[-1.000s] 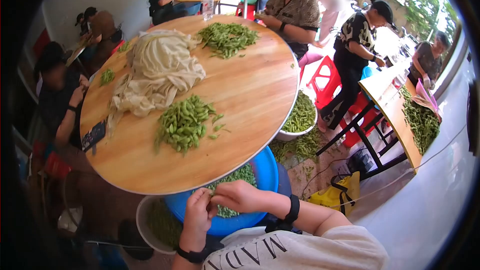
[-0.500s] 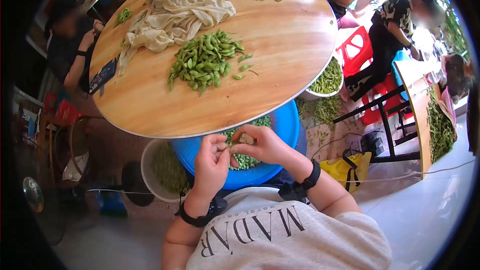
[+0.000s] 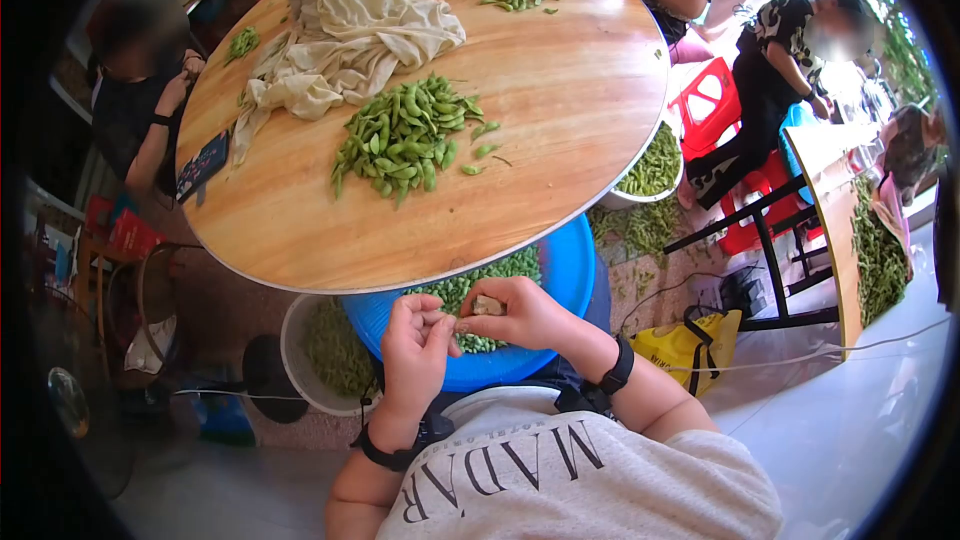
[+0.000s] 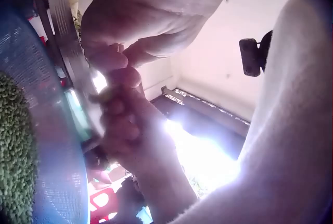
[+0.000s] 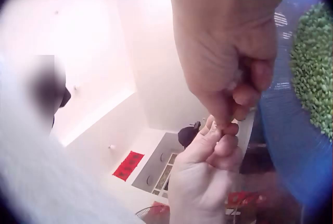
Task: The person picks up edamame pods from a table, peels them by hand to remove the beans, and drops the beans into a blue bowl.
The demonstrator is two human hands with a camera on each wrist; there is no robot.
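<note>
Both hands meet at their fingertips above green shelled beans [image 3: 484,343] in a blue basin [image 3: 568,290]. The left hand [image 3: 415,350] has curled fingers, its thumb against them; a small blurred green thing [image 4: 106,97] shows at the joined fingertips in the left wrist view, its shape hard to tell. In the right hand [image 3: 535,315] a pale piece [image 3: 488,306] is gripped under curled fingers, while thumb and forefinger pinch toward the left fingertips. In the right wrist view, the right hand [image 5: 223,52] is above the left hand [image 5: 205,177], partly hiding the pale piece.
A round wooden table [image 3: 540,120] stands beyond the basin, bearing a pile of green pods [image 3: 400,140] and a crumpled cream cloth [image 3: 370,20]. A white bucket [image 3: 295,340] is left of the basin, a yellow bag [image 3: 690,345] to the right. Several people sit or stand around.
The head view has tilted down, so the table sits higher in view. The right hand has turned, and the pale piece in it now shows. The fingertips stay together.
</note>
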